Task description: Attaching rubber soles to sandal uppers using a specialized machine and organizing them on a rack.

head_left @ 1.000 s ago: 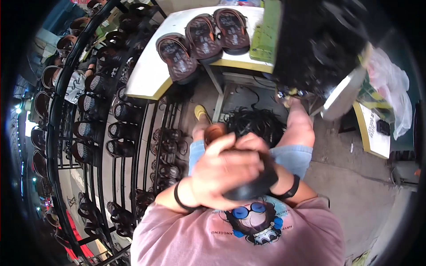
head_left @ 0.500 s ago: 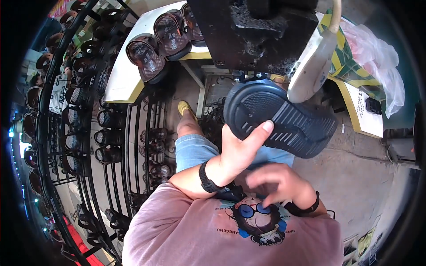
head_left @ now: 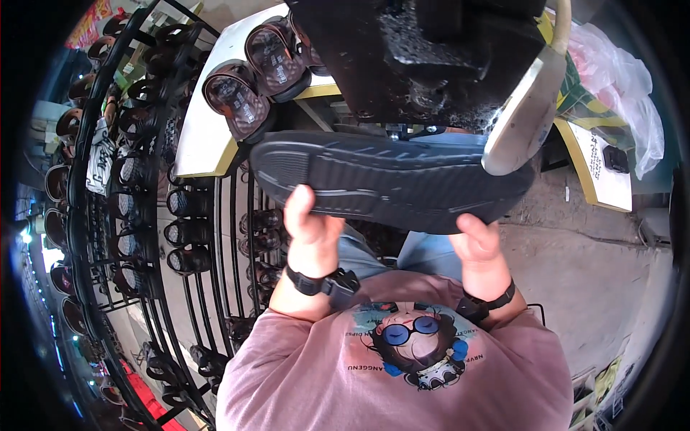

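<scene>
A shoe with a ribbed black sole (head_left: 388,183) is held sideways below a black machine head, its sole turned toward me. My left hand (head_left: 313,226) grips it near its left end, thumb on the sole and fingers hidden behind. Near the other end, my right hand (head_left: 478,241) holds the lower edge, its thumb showing and the other fingers out of sight. The shoe's upper side is hidden. A pale curved piece (head_left: 521,122) on a cable hangs in front of the sole's right end.
Overhead stands the black machine head (head_left: 424,65). Several brown sandals (head_left: 237,97) sit on a white table (head_left: 205,136) at the far left. A black rack (head_left: 79,179) full of footwear lines the left side. Far right, a plastic bag (head_left: 618,86) lies on another white tabletop (head_left: 604,179).
The shoe has swung from slanting at the right to lying crosswise, reaching further left. My right hand has come up from my chest and taken hold of its right end; my left hand has shifted left.
</scene>
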A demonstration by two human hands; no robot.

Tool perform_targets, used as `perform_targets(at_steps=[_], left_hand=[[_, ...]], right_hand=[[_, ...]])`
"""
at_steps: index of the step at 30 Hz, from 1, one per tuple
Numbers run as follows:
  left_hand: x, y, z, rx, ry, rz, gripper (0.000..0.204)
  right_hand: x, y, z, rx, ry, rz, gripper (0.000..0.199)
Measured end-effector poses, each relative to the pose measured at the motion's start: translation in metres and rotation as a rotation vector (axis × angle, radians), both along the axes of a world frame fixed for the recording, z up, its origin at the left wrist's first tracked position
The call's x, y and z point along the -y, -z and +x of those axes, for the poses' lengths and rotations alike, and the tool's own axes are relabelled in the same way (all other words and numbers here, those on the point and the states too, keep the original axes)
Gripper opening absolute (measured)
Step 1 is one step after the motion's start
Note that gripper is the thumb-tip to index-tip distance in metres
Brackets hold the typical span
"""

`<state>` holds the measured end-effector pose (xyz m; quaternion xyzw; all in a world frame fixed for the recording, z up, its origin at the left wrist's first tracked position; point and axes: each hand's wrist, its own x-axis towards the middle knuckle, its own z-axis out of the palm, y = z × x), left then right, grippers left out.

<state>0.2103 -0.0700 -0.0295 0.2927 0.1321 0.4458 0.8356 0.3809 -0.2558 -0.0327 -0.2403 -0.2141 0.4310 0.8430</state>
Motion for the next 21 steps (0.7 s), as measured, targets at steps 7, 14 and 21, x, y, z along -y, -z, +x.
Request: perform_targets(at_steps=[7, 14, 21], left_hand=[[-0.059, -0.11, -0.002, -0.156, -0.201, 0.428, 0.077], [-0.06, -0.144, 0.001, -0.96, 0.185, 1.435, 0.052], [0.0, -0.075, -0.001, -0.758, -0.026, 0.894, 0.053]], right_hand=[[-0.052, -0.029, -0.049, -0.268, -0.162, 0.007, 0.046], [-0.074, -0.056, -0.055, -0.003, -0.181, -0.178, 0.041], [-0.056, -0.067, -0.026, 0.546, 0.154, -0.447, 0.042]])
